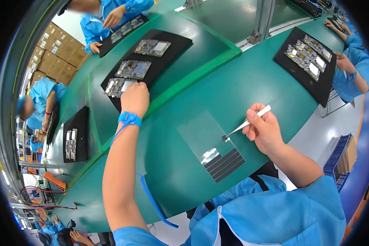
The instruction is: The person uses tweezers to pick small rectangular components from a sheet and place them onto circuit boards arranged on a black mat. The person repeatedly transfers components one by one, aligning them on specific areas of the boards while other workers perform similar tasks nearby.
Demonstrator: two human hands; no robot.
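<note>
My left hand is curled at the right end of the nearest circuit board, its fingertips partly hidden. That board lies on a black mat with two more circuit boards, the middle one and the far one. White tweezers are pinched in my right hand. Their tips touch a small black square piece at a clear plastic sheet. Several black strips line the sheet's near end. A blue strap circles my left wrist.
A green-edged divider crosses the green table. Further black mats with boards stand at the right and left. Co-workers in blue sit around. A blue cord hangs at the table's near edge; a blue crate stands right.
</note>
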